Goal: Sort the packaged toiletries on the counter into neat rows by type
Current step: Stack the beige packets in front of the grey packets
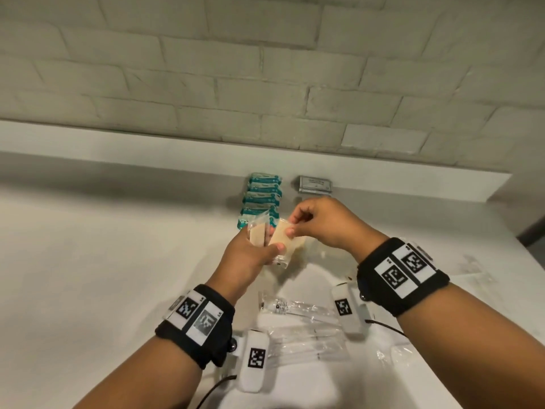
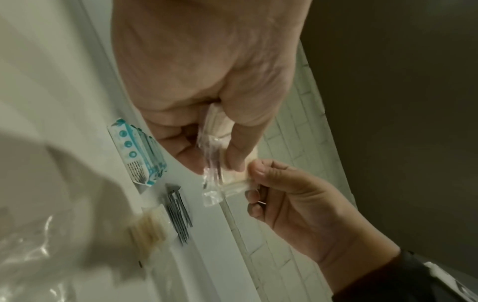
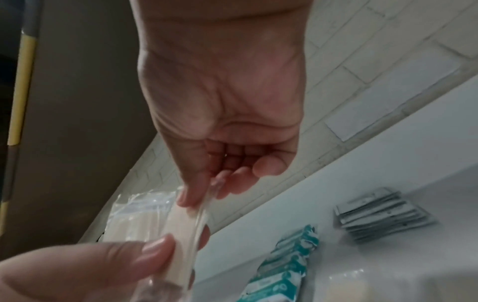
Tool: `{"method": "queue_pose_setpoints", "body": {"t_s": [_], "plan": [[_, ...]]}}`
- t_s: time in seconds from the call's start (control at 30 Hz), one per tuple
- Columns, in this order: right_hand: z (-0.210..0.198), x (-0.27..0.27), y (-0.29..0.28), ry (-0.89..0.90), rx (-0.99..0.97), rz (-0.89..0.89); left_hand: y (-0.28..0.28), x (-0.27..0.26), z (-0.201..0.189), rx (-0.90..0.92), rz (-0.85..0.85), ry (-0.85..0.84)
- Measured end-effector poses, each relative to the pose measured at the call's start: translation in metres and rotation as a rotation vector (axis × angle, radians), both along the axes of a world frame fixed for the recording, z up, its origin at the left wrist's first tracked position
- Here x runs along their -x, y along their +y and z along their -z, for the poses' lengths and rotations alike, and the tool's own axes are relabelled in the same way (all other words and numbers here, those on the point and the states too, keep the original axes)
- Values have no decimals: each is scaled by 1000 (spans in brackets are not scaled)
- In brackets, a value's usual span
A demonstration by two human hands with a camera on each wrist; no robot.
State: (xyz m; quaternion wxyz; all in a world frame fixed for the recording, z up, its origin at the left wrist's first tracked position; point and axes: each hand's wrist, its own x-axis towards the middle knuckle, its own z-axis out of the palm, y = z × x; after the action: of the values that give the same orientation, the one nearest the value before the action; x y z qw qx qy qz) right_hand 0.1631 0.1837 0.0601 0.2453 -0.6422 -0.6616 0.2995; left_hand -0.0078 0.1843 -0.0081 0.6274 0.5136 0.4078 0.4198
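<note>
My left hand (image 1: 269, 243) grips a small bunch of cream soap packets (image 1: 258, 235) in clear wrap, held above the counter. My right hand (image 1: 292, 225) pinches the top edge of one of these cream packets (image 1: 280, 236) between thumb and forefinger. The right wrist view shows that pinch (image 3: 204, 196) on the packet (image 3: 181, 220), with my left thumb (image 3: 155, 251) pressed on its lower part. Behind the hands, teal packets (image 1: 261, 199) lie in a row, and grey sachets (image 1: 315, 184) are stacked to their right. More cream packets (image 2: 152, 228) lie on the counter.
Long clear-wrapped items (image 1: 295, 308) lie on the white counter (image 1: 118, 261) below my hands, with crumpled clear wrap (image 1: 395, 355) to the right. A raised white ledge (image 1: 147, 149) and a brick wall bound the back. The counter ends at the right edge (image 1: 501, 255).
</note>
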Motion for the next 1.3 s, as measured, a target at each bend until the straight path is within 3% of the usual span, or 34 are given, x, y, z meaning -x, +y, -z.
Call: {"method": "queue_pose_setpoints", "body": {"t_s": [0.1, 0.2, 0.5, 0.57, 0.63, 0.7, 0.8, 0.97, 1.03, 1.1, 1.17, 1.3], "plan": [[-3, -8, 8, 33, 7, 53, 1, 5, 2, 27, 0, -28], [1, -26, 23, -162, 10, 147, 3, 10, 6, 130, -18, -89], [39, -27, 66, -488, 179, 38, 17, 15, 9, 433, -26, -403], [54, -30, 72, -572, 204, 45, 20, 15, 10, 406, -26, -377], [55, -28, 72, -547, 140, 99, 22, 16, 12, 384, -38, -353], [46, -21, 65, -309, 62, 112, 24, 15, 15, 365, -35, -327], [24, -1, 42, 94, 150, -7, 24, 7, 17, 308, 34, -272], [17, 5, 25, 254, 122, -9, 18, -8, 13, 199, 177, -174], [15, 3, 22, 224, 138, -24, 17, -11, 12, 177, 211, -106], [14, -1, 21, 59, 103, -11, 18, -13, 13, 150, 214, -28], [15, -12, 27, -145, -1, 107, 22, -14, 15, 126, 158, 55], [25, -39, 44, -223, 8, 337, 39, -13, 22, 125, 69, 230]]}}
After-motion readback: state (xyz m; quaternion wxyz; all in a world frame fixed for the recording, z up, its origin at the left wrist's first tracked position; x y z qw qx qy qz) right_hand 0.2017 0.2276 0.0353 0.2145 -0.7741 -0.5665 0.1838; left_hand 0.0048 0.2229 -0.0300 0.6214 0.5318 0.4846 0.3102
